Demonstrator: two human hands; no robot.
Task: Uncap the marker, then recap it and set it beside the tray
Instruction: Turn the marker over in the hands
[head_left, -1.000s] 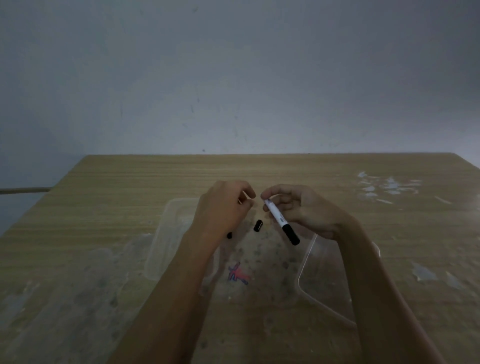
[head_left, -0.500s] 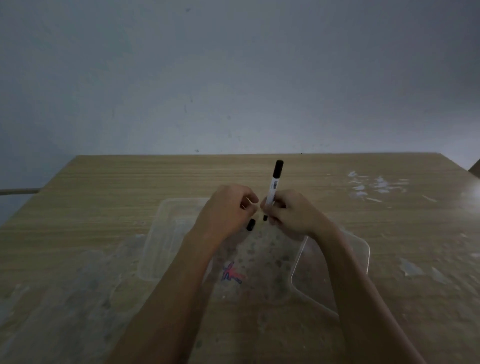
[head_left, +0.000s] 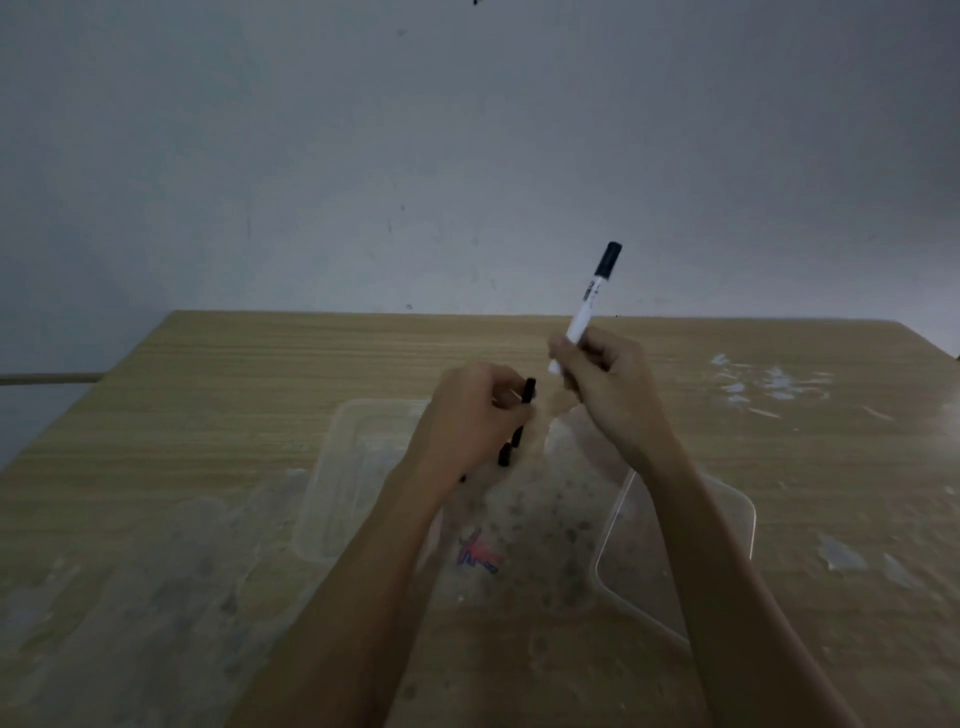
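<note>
My right hand (head_left: 605, 387) grips a white marker (head_left: 586, 306) by its lower part. The marker points up and slightly right, with a black end at the top; its lower tip is hidden by my fingers. Just left of it, my left hand (head_left: 467, 421) pinches a small black cap (head_left: 529, 391) between fingertips, a short gap from the marker's lower end. Both hands hover over the far part of a clear plastic tray (head_left: 324, 483) on the wooden table (head_left: 234, 395).
Small black pieces (head_left: 505, 453) show just below my left hand, over the tray. A clear lid (head_left: 745, 525) leans at the tray's right side. A red and blue scribble (head_left: 478, 555) marks the tray bottom. White scraps (head_left: 769, 384) dot the table's far right.
My right hand has swung the marker from lying slanted with its black end down to pointing upward, and has risen. A black cap now shows in my left fingertips.
</note>
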